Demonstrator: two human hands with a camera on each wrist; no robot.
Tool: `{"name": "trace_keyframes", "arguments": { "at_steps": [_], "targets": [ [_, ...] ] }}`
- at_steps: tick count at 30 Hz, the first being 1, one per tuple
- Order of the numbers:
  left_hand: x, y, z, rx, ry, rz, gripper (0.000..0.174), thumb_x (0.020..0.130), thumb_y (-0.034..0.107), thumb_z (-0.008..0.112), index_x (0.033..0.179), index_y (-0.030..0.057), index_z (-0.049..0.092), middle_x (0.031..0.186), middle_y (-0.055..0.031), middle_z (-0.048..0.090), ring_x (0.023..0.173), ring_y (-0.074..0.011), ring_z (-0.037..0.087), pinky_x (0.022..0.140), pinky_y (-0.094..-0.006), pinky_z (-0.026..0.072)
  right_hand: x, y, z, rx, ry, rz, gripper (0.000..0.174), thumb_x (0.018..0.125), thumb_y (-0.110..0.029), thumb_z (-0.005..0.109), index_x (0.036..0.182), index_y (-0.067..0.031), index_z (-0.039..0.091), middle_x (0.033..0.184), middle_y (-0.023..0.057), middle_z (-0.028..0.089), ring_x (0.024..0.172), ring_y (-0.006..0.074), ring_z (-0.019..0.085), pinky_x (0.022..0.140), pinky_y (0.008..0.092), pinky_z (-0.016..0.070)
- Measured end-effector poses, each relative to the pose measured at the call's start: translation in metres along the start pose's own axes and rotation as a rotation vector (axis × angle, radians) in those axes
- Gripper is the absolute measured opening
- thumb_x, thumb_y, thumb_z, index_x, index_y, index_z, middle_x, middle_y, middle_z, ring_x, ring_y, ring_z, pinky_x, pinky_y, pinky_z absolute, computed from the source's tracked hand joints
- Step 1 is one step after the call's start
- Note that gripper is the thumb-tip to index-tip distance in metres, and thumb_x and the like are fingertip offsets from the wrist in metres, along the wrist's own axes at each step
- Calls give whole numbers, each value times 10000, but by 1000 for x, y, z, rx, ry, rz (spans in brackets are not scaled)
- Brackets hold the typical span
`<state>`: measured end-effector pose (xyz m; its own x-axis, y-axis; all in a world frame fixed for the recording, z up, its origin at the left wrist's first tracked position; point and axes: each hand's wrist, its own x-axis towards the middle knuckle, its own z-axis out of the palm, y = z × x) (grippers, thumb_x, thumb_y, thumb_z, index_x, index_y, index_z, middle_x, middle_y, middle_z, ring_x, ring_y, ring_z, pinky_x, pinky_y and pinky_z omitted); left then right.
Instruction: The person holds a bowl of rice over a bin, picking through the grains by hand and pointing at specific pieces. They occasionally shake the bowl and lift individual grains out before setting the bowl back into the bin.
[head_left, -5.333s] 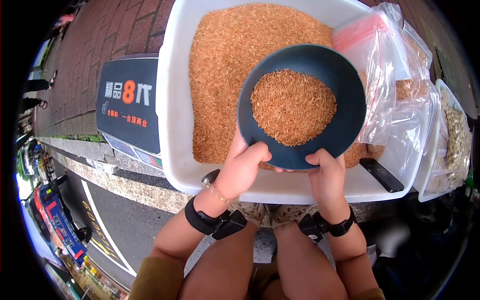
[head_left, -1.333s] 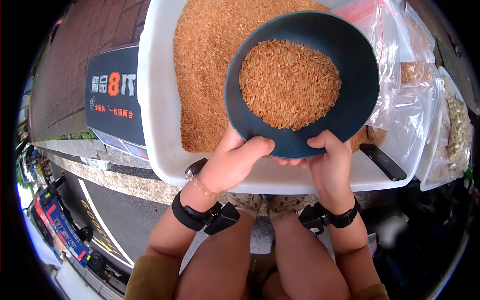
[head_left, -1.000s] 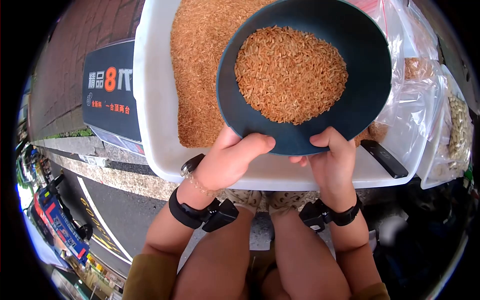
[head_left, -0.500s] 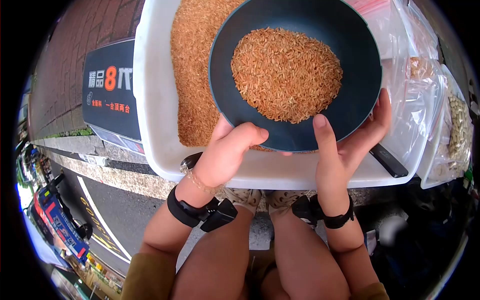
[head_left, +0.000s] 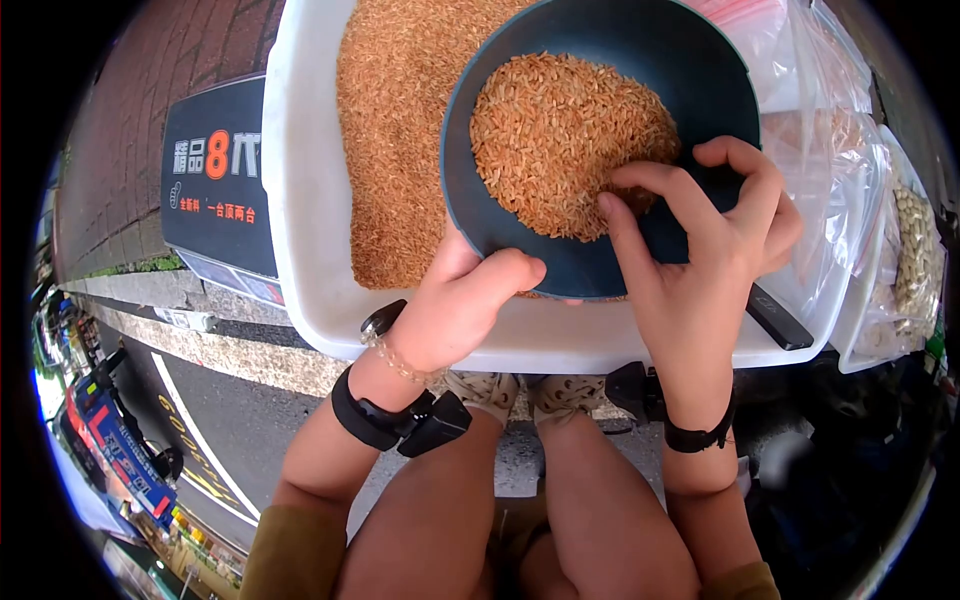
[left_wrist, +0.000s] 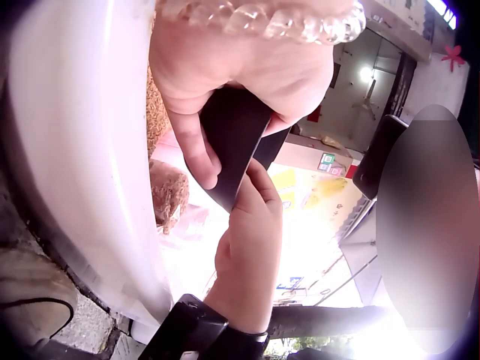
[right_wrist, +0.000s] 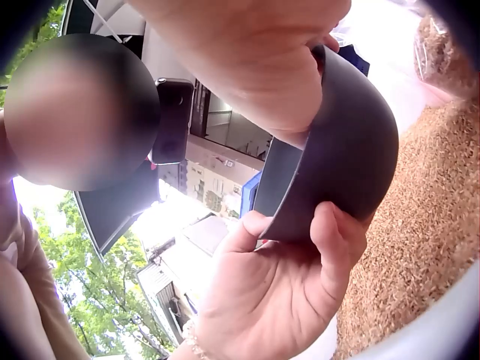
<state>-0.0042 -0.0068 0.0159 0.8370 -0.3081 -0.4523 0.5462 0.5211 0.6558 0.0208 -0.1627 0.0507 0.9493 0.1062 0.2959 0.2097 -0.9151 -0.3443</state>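
Note:
A dark blue-green bowl holds a mound of reddish-brown rice and is held over a white tub. My left hand grips its near-left rim, thumb over the edge, fingers beneath; the right wrist view shows those fingers against the bowl's outer wall. My right hand reaches over the near-right rim into the bowl. Its thumb and index finger come together at the mound's right edge, pinching at grains, with the other fingers bent. In the left wrist view, the bowl hides the right fingertips.
The white tub contains loose rice. Clear plastic bags and a black phone-like object lie on its right side. Beyond stands a tray of pale packaged goods. A dark printed box sits to the left.
My right hand has let go of the near rim, opened along the bowl's right side, then moved over it to the rice. My left hand keeps its grip; the bowl has come closer to the head camera.

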Motion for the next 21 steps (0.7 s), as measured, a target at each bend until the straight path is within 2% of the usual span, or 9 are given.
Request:
{"name": "trace_keyframes", "arguments": {
  "at_steps": [2, 4, 10, 21],
  "targets": [
    [-1, 0, 1, 27, -24, 8, 508, 760, -57, 414, 1234, 40, 259, 1051, -121, 505, 842, -189, 568, 712, -318, 499, 2, 0, 2, -7, 9, 14, 170, 621, -147, 706, 772, -183, 636, 1002, 49, 430, 956, 275, 330, 832, 382, 253],
    [-2, 0, 5, 81, 32, 31, 467, 701, -35, 403, 1167, -50, 378, 1106, -161, 505, 1015, -275, 508, 802, -378, 471, 2, 0, 3, -25, -2, 13, 168, 621, -154, 706, 771, -188, 637, 999, 42, 432, 954, 275, 332, 829, 388, 251],
    [-2, -1, 5, 49, 14, 9, 458, 699, -22, 409, 1155, -58, 387, 1081, -164, 520, 941, -276, 548, 805, -380, 471, 4, 1, 6, -53, -12, 7, 164, 618, -165, 706, 763, -204, 641, 991, 16, 438, 956, 269, 332, 813, 403, 240],
    [-2, 0, 6, 63, 5, 5, 455, 698, -21, 410, 1150, -64, 387, 1068, -178, 523, 929, -286, 554, 781, -396, 490, 4, 2, 9, -2, 6, 10, 143, 613, -158, 707, 736, -205, 650, 987, 1, 449, 955, 254, 333, 805, 381, 221]
  ]
}}
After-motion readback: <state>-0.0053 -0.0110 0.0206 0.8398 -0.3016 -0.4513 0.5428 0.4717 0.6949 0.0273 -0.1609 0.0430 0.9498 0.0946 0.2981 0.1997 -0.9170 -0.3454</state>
